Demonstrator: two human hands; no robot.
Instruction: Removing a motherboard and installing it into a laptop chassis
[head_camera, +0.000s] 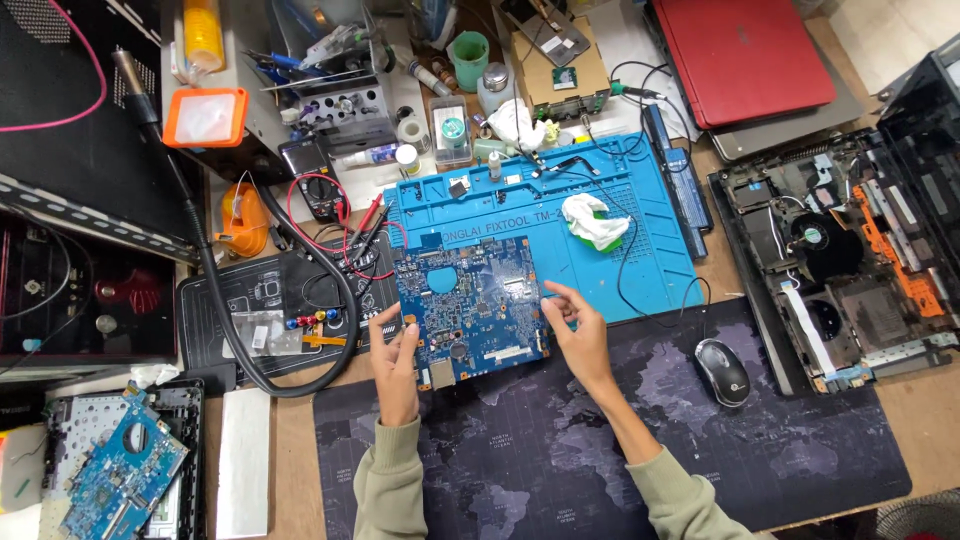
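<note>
I have both hands on the blue circuit board (470, 305), which sits in the middle of the worktop (290, 450), half on the blue repair mat (560, 210) at its far edge and half on the dark map-printed desk mat (620, 440) at its near edge. My left hand (395, 360) grips the board's near-left edge, fingers (385, 322) curled over it and closed on the board. My right hand (578, 330) meets the right edge, thumb and forefinger narrowed to a pinch on the board's rim, the other fingers loose.

The board lies directly between the two hands, flat or close to flat, its sides running roughly square to me, the near-left corner cut with connectors. Neither hand is nearer than the other; each has its own edge.

Just left of the board, a thick black hose (215, 290) loops across a small dark parts mat (260, 300) with red leads (345, 235) beside it. A crumpled white cloth (592, 220) lies on the repair mat, beyond my right hand. A mouse (722, 370) sits well right, an opened laptop chassis (840, 270) farther right, a red laptop (745, 55) at the far right.
</note>
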